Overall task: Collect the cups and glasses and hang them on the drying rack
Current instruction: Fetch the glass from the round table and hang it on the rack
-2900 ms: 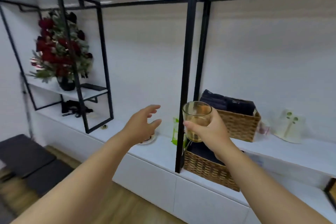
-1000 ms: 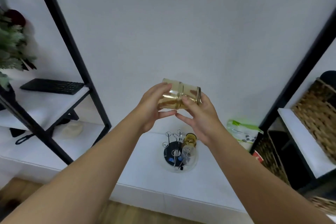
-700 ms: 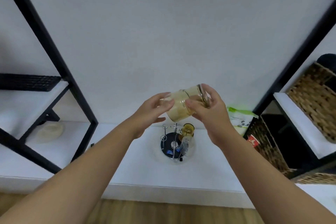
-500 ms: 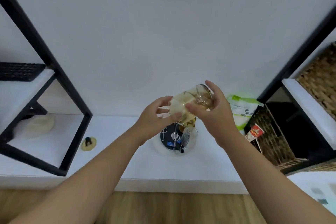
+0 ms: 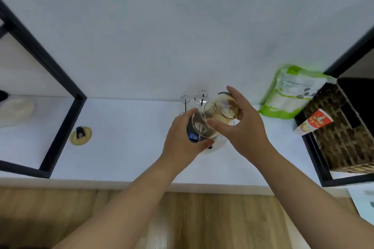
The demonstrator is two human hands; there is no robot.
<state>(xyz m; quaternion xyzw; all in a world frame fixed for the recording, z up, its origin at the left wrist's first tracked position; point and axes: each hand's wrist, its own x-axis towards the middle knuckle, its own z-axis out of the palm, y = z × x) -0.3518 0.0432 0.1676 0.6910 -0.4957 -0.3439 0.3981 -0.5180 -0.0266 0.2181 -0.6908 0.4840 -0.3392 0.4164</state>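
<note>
Both hands on amber glass (image 5: 217, 116), frame centre, tilted w/ mouth toward lower left; my right hand (image 5: 240, 127) wraps base end, thumb across the side; my left hand (image 5: 185, 139) cups mouth end, fingers curled round rim. Glass held directly over drying rack (image 5: 195, 100) on white counter (image 5: 129, 139); rack's wire loop tips show just above my fingers, base mostly hidden behind hands; can't tell if glass touches a prong. Green pouch (image 5: 289, 93) right of centre, wicker basket (image 5: 342, 127) at right edge.

Two bare forearms, sleeveless, no rings or watch
</note>
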